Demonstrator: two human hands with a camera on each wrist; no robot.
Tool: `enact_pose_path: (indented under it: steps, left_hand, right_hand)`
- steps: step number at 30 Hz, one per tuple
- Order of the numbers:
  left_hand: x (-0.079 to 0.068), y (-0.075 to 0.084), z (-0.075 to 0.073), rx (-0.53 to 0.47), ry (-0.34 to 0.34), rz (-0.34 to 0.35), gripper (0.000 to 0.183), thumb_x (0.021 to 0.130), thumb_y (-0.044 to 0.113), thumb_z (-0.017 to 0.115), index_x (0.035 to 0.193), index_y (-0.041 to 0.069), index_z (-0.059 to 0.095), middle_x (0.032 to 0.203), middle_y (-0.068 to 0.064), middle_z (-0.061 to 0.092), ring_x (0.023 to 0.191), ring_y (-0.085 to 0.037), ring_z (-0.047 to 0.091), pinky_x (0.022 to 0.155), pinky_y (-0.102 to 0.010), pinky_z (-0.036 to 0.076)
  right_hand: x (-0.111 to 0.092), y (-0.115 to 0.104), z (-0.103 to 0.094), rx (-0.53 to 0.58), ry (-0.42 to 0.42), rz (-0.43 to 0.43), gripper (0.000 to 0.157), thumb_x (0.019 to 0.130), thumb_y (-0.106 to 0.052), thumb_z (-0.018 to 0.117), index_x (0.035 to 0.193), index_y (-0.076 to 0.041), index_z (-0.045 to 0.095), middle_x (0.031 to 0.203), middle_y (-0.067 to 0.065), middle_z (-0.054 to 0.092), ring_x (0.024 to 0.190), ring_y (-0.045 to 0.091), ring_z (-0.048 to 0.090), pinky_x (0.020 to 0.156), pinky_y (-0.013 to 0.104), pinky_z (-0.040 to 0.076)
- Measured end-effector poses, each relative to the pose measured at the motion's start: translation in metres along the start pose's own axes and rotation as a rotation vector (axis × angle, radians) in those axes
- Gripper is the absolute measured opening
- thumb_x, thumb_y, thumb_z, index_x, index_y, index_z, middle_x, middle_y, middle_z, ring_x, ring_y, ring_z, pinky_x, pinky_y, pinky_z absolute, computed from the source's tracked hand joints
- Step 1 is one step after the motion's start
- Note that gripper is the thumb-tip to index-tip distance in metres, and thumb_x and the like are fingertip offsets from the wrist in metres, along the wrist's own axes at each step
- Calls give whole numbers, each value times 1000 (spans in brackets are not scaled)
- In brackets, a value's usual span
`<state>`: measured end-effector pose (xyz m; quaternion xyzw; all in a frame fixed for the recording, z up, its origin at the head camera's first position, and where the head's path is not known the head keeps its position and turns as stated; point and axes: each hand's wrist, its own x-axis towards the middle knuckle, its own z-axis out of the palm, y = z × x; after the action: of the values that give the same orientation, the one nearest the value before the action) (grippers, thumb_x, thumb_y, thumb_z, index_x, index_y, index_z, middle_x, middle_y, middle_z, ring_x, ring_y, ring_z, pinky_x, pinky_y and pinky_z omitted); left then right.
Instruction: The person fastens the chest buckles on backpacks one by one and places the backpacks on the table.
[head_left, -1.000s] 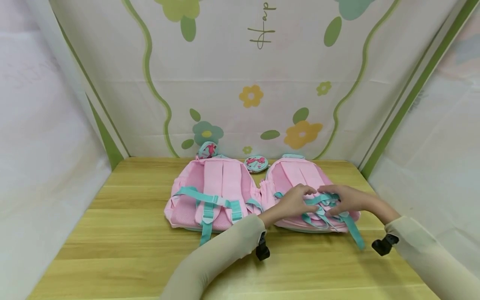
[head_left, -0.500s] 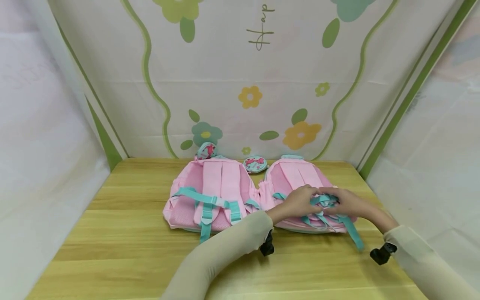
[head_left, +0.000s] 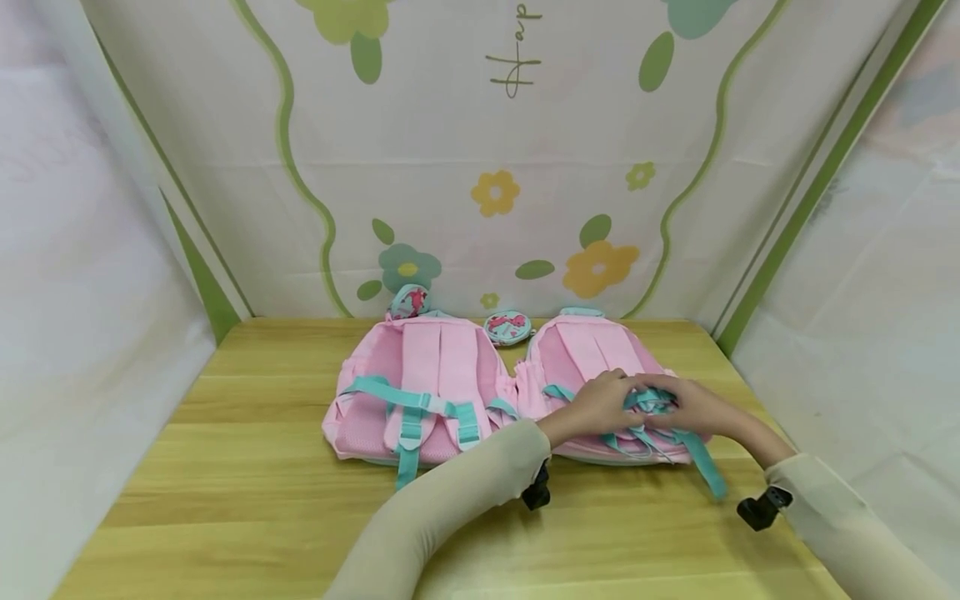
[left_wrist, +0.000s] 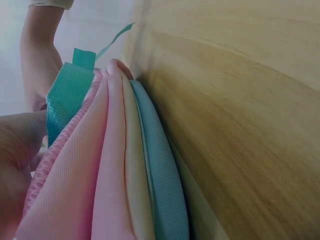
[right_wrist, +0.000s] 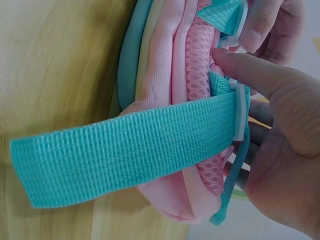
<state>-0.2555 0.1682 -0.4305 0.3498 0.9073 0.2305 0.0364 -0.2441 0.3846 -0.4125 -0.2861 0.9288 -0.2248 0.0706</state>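
Note:
Two pink backpacks lie side by side on a wooden table, straps up. Both hands are on the lower part of the right backpack (head_left: 609, 343), facing each other with fingertips close together. Between them is a bunched teal strap (head_left: 651, 402); my left hand (head_left: 592, 406) holds its left side, my right hand (head_left: 697, 406) its right. In the right wrist view, the thumb lies over the strap bundle and the fingers curl behind it, beside a pale adjuster buckle (right_wrist: 240, 112). A loose teal strap end (right_wrist: 125, 150) hangs toward the table. The fingers partly hide the bundle.
The left backpack (head_left: 442, 350) has a teal strap (head_left: 390, 392) across its front, joined by a white buckle (head_left: 435, 404). Round printed pouches (head_left: 507, 328) sit at the backpacks' tops. A flower-printed cloth (head_left: 450, 125) stands behind the wooden table (head_left: 247, 500).
Both hands have drawn together around the teal strap, their fingertips closing in from a wider spread a second ago. Over the last half second they hardly move. The backpacks stay in place.

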Motion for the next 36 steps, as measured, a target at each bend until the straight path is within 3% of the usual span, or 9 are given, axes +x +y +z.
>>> enact_pose_path:
  steps: [7,13,22,27,30,36]
  left_hand:
    - [0,-1,3,-4,9,0,41,95,44,70,131,27,64,130,7,61,116,-7,58,96,-22,50]
    - [-1,-1,4,-7,7,-21,54,94,46,69,142,23,59,133,6,62,120,-8,59,100,-24,50]
    - [2,-2,3,-12,3,-30,57,93,46,71,145,24,58,126,6,62,109,-4,57,89,-20,50]
    - [4,-2,6,-34,22,-39,44,91,45,73,128,23,67,118,7,62,100,-3,56,82,-17,49]
    - [5,-3,6,-37,35,-49,34,90,46,74,115,23,68,114,8,62,97,-3,56,80,-17,48]
    - [6,-1,4,-59,83,-26,27,89,42,79,104,22,67,104,11,62,90,0,54,77,-13,44]
  right_hand:
    - [1,-1,-1,-8,-8,16,64,91,-31,78,144,-5,54,130,21,65,107,25,64,81,31,54]
    - [4,0,-4,-12,-39,14,63,91,-34,78,142,-5,57,132,20,65,108,23,64,83,32,54]
    - [11,3,-8,-30,-59,-13,58,87,-32,81,135,-5,63,123,12,69,97,10,62,78,27,52]
    - [10,4,-10,-20,-64,-1,62,87,-33,82,137,-2,61,124,12,69,98,9,61,80,26,52]
    - [10,3,-10,-15,-61,3,65,87,-32,82,139,1,59,126,14,69,98,8,60,80,25,51]
    - [10,-2,-12,-16,-54,4,66,86,-29,83,139,2,59,127,16,69,100,13,60,82,31,53]
